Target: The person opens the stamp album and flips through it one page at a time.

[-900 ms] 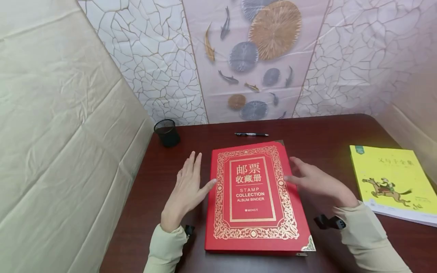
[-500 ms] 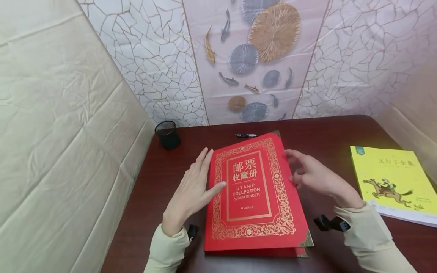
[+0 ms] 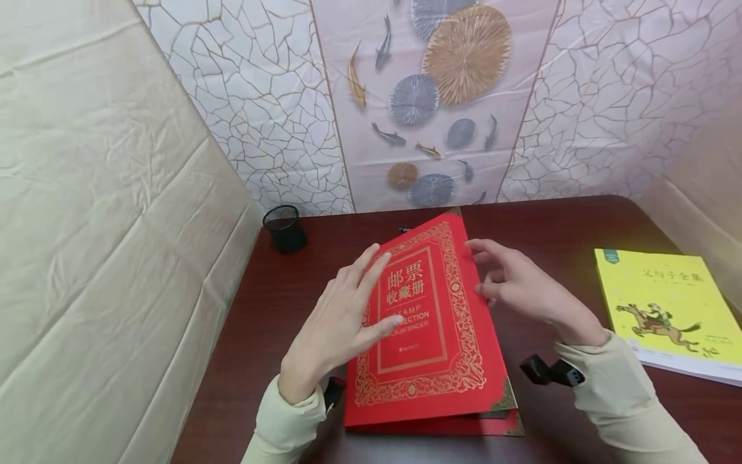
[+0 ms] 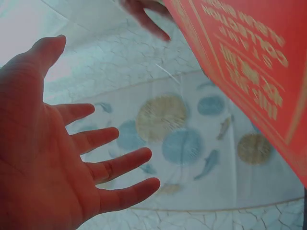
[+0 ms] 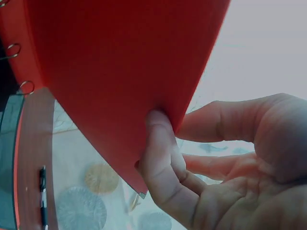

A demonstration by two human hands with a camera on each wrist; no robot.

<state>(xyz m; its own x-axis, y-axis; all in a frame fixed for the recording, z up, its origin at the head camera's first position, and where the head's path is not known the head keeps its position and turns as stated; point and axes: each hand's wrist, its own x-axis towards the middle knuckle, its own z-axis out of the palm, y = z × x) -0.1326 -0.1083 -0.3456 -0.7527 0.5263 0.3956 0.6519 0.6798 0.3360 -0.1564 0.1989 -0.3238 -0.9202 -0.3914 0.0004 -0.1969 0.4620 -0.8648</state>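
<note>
Head view shows, largest first, a patterned backdrop (image 3: 446,122) across the far side, printed with fish and round pads between panels of crackled lines. A cream fabric wall (image 3: 116,212) slants along the left. Below them spreads a dark reddish-brown table (image 3: 556,232).

At the near middle of the table, between the two hands, is a red binder (image 3: 426,303) with gold lettering, an ornate gold border and metal corners. Its front cover is tilted up at the right side, while its back cover lies flat on the table. A yellow book (image 3: 666,303), with a galloping horse on its cover, lies well apart at the right.

Pale sleeves (image 3: 620,386) reach in from the near side. The right hand (image 3: 516,280) has its grip clamped on the raised cover's right edge, the thumb outside and a bent finger against the inner face. The left hand (image 3: 342,309) is over the cover's left part, its grip apart: fingers extended, holding nothing, and the left wrist view shows a gap between them and the cover.

A black mesh cup (image 3: 285,231) stands at the far left. Smaller again, a black pen (image 5: 43,196) lies beyond the binder, mostly hidden in the head view. Smallest are metal rings (image 5: 27,87) inside the binder's spine.
</note>
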